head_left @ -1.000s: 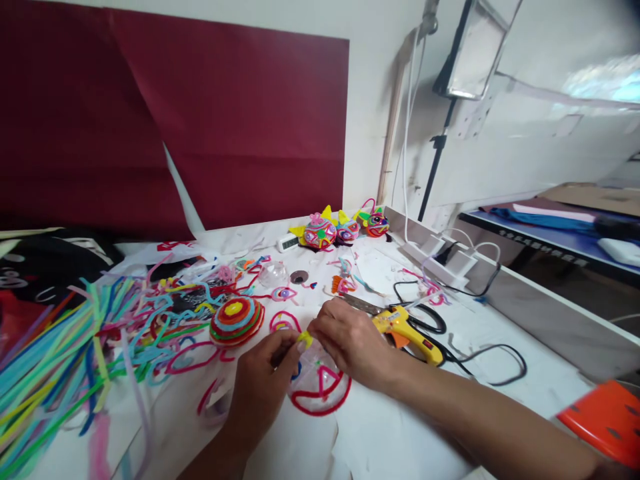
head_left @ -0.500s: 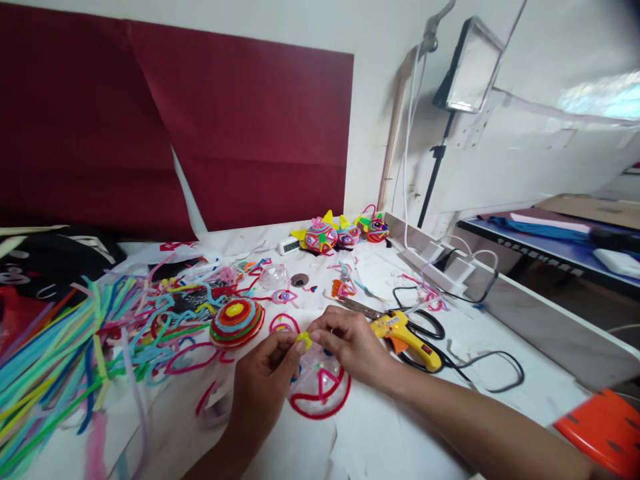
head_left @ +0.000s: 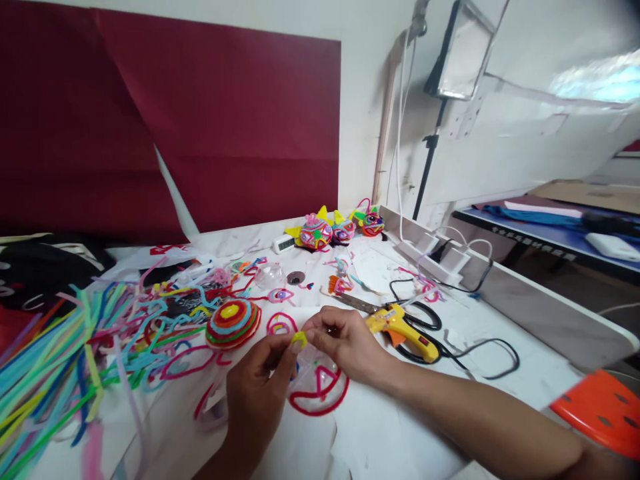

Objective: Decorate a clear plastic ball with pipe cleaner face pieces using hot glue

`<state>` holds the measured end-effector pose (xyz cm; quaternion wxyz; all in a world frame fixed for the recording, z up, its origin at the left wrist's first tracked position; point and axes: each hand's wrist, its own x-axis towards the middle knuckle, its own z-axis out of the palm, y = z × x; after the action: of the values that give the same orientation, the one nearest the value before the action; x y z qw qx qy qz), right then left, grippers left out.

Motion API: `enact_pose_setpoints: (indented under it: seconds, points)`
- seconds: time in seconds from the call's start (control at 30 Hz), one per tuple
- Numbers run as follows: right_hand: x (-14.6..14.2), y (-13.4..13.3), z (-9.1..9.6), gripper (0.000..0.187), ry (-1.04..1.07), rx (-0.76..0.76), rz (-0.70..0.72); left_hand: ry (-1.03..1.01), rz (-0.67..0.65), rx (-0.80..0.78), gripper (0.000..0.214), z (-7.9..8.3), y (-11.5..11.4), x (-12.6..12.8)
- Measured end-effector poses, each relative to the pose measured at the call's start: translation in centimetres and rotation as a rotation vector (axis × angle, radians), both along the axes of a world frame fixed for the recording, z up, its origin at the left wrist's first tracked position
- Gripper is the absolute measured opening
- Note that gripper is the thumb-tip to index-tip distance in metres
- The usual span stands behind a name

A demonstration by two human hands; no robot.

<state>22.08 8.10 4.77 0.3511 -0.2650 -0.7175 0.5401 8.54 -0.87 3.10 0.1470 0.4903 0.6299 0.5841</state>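
Note:
My left hand (head_left: 257, 390) and my right hand (head_left: 345, 343) meet over the white table (head_left: 400, 433), both pinching a small yellow pipe-cleaner piece (head_left: 299, 339) between fingertips. Right under them lies a clear plastic half-sphere outlined in red pipe cleaner (head_left: 317, 390). A dome wound in red, orange, blue and yellow rings (head_left: 233, 322) sits just left of my hands. A pink loop with a yellow centre (head_left: 280, 325) lies behind my left fingers.
A heap of loose coloured pipe cleaners (head_left: 60, 360) covers the left side. A yellow glue gun (head_left: 403, 330) with black cord and scissors (head_left: 380, 308) lie to the right. Three finished fish-like ornaments (head_left: 340, 230) stand at the back. An orange stool (head_left: 597, 410) is at lower right.
My hands stay together on the yellow piece, with only small finger shifts. The view has drifted slightly, so everything sits a little further left.

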Motion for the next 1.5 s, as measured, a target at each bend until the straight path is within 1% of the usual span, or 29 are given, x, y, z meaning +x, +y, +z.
enact_pose_setpoints:
  seconds: [0.07, 0.1, 0.13, 0.2, 0.3, 0.43, 0.6, 0.73, 0.9, 0.93, 1.0, 1.07, 1.2, 1.3, 1.37, 1.43, 1.5]
  points:
    - [-0.3, -0.2, -0.2, 0.020, 0.057, -0.173, 0.035, -0.031, 0.033, 0.017, 0.016, 0.2, -0.1, 0.3]
    - [-0.4, -0.3, -0.2, 0.023, 0.082, -0.237, 0.059, -0.049, 0.049, 0.026, 0.016, 0.2, -0.1, 0.5]
    - [-0.5, -0.3, -0.3, 0.026, 0.102, -0.274, 0.083, -0.065, 0.063, 0.032, 0.016, 0.3, -0.1, 0.6]
    - [-0.6, -0.5, -0.4, 0.029, 0.139, -0.273, 0.112, -0.099, 0.086, 0.037, 0.016, 0.5, -0.2, 0.9]
    - [-0.6, -0.8, -0.4, 0.026, 0.177, -0.169, 0.097, -0.154, 0.109, 0.028, 0.016, 0.7, -0.2, 1.0]
    - [-0.6, -1.1, -0.6, 0.019, 0.139, 0.023, 0.021, -0.164, 0.108, 0.033, 0.017, 0.6, -0.2, 1.0]
    - [-0.5, -1.0, -0.9, 0.013, 0.082, 0.118, -0.022, -0.085, 0.033, 0.035, 0.014, -0.3, -0.1, 0.5]
    - [0.0, -0.7, -0.5, 0.012, -0.024, 0.266, -0.031, 0.025, -0.042, -0.014, 0.014, -0.5, 0.1, -0.3]
    - [0.4, -0.6, -0.3, 0.015, -0.075, 0.588, -0.008, 0.271, -0.084, -0.024, 0.012, 0.0, 0.2, -1.2]
    - [0.4, -0.6, -0.3, 0.017, -0.084, 0.631, -0.004, 0.297, -0.085, -0.025, 0.013, 0.0, 0.2, -1.2]
    - [0.4, -0.6, -0.5, 0.019, -0.096, 0.664, 0.005, 0.299, -0.086, -0.034, 0.013, 0.1, 0.2, -1.2]
    - [0.5, -0.5, -0.5, 0.019, -0.087, 0.628, 0.007, 0.255, -0.094, -0.044, 0.013, 0.1, 0.2, -1.2]
    - [0.6, -0.1, -0.5, 0.014, -0.075, 0.425, 0.033, 0.198, -0.093, -0.043, 0.013, 0.0, 0.1, -1.0]
    - [0.6, 0.3, -0.5, 0.010, -0.100, 0.277, 0.059, 0.252, -0.080, -0.017, 0.012, 0.2, 0.0, -0.9]
    - [0.6, 0.4, -0.5, 0.012, -0.139, 0.190, 0.076, 0.304, -0.066, 0.012, 0.011, 0.3, -0.1, -0.8]
    - [0.6, 0.2, -0.5, 0.015, -0.187, 0.170, 0.084, 0.349, -0.056, 0.041, 0.010, 0.4, -0.1, -0.7]
    - [0.7, -0.2, -0.4, 0.017, -0.215, 0.243, 0.071, 0.385, -0.045, 0.078, 0.010, 0.5, -0.1, -0.6]
